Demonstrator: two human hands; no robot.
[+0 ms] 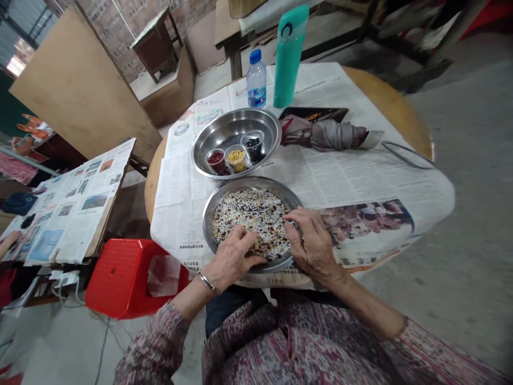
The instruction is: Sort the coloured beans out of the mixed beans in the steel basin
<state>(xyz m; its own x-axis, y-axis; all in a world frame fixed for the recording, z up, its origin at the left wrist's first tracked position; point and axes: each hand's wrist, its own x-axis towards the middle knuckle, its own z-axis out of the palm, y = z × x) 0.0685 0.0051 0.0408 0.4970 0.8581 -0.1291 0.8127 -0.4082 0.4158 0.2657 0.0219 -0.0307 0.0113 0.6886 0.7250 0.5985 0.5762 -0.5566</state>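
A round metal tray (207, 224) holds a spread of white rice grains mixed with dark red, yellow and black beans (252, 214). My left hand (236, 256), with a silver bangle at the wrist, rests at the tray's near left edge. Its thumb and forefinger are apart over the grains. At the right rim is my right hand (315, 243), its thumb and forefinger curled close together; anything between them is too small to make out. Behind stands a wider metal basin (218, 131) with clear cups of red beans (217, 160), yellow beans (236, 159) and black beans (253, 145).
Newspaper (360, 182) covers the round table. Toward its back are a water bottle (256, 80), a teal bottle (289, 59), a dark flat object (316, 114) and a folded umbrella (332, 133). A red stool (124, 278) and another newspaper-covered table (80, 208) are at left, with someone's hand (10, 240).
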